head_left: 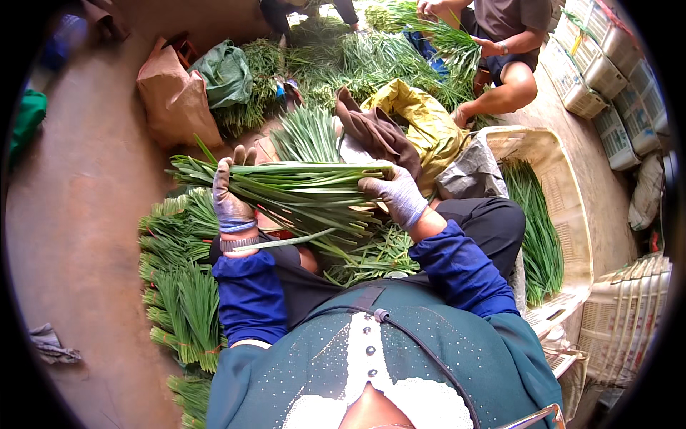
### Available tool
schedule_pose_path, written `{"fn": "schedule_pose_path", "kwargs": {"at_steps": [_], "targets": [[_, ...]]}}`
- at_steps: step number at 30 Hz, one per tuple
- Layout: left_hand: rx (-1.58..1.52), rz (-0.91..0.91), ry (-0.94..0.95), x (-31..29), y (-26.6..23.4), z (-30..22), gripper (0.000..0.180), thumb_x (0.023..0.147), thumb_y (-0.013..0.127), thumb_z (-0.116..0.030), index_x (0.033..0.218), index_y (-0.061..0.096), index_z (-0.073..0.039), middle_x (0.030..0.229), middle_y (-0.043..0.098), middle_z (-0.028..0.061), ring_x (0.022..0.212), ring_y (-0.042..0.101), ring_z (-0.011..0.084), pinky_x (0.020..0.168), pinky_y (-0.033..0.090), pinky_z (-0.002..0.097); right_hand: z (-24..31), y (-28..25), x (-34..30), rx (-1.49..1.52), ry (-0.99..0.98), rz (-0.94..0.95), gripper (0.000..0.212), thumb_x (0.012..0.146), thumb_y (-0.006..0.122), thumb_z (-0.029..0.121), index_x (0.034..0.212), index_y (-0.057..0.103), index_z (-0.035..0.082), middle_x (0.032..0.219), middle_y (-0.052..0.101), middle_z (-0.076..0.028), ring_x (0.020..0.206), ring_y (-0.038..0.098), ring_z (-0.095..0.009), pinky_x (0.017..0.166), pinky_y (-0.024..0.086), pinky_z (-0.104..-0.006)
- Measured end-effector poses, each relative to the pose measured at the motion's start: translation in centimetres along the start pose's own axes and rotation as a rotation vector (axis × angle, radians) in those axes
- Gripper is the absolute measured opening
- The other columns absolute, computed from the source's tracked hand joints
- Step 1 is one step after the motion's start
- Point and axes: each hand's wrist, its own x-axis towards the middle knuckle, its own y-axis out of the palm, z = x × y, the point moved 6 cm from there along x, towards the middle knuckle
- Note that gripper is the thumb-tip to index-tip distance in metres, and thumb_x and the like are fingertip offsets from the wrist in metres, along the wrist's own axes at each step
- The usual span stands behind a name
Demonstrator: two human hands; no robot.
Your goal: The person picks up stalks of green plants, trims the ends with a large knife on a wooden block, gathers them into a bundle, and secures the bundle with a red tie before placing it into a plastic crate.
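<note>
I hold a long bunch of green chives (293,187) level across my lap. My left hand (230,196), in a grey glove, grips the bunch near its left end. Also gloved, my right hand (396,194) closes around the bunch's right part. Loose chive stalks (371,254) lie on my knees below the bunch. Tied chive bundles (182,286) are stacked on the floor at my left side.
A cream plastic crate (564,207) holding chives stands at my right, a woven basket (625,314) beside it. A brown paper sack (175,96) and a green bag (227,71) lie ahead. Another person (500,50) sits across, handling chives, near stacked white crates (607,79).
</note>
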Motion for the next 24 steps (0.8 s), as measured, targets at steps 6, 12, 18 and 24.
{"fn": "schedule_pose_path", "kwargs": {"at_steps": [6,12,18,24], "targets": [[0.167,-0.214,-0.008,-0.9,-0.8,0.0,0.017,0.097,0.060,-0.022,0.101,0.062,-0.006,0.116,0.067,0.0115,0.087,0.066,0.0198,0.078,0.057,0.0358,0.0,-0.3,-0.3,0.104,0.081,-0.054,0.015,0.088,0.071,0.009,0.099,0.069,-0.001,0.090,0.070,-0.004,0.075,0.063,-0.011,0.071,0.053,-0.0260],[0.043,-0.339,0.004,0.1,-3.0,-0.6,0.009,0.098,0.058,-0.015,0.098,0.061,-0.006,0.107,0.067,0.0096,0.085,0.064,0.0172,0.075,0.056,0.0342,1.2,-3.3,-0.4,-0.269,-0.035,-0.131,0.017,0.088,0.072,0.014,0.095,0.069,-0.001,0.087,0.070,-0.004,0.075,0.065,-0.012,0.070,0.053,-0.0264],[0.001,-0.320,0.079,1.9,-8.3,-1.8,0.015,0.097,0.060,-0.021,0.097,0.059,-0.006,0.104,0.067,0.0110,0.094,0.065,0.0238,0.082,0.057,0.0405,-2.4,-4.8,-5.4,-1.601,0.266,0.548,0.033,0.081,0.067,0.031,0.102,0.071,0.006,0.103,0.070,-0.019,0.093,0.067,-0.037,0.083,0.053,-0.0435],[-0.060,-0.272,0.024,2.2,-8.7,-1.4,0.018,0.098,0.059,-0.024,0.100,0.059,-0.006,0.107,0.067,0.0115,0.095,0.064,0.0252,0.088,0.054,0.0438,2.0,-3.6,-4.3,-0.724,0.087,0.166,0.015,0.091,0.065,0.012,0.099,0.067,-0.001,0.078,0.066,-0.005,0.070,0.062,-0.010,0.065,0.052,-0.0260]]}}
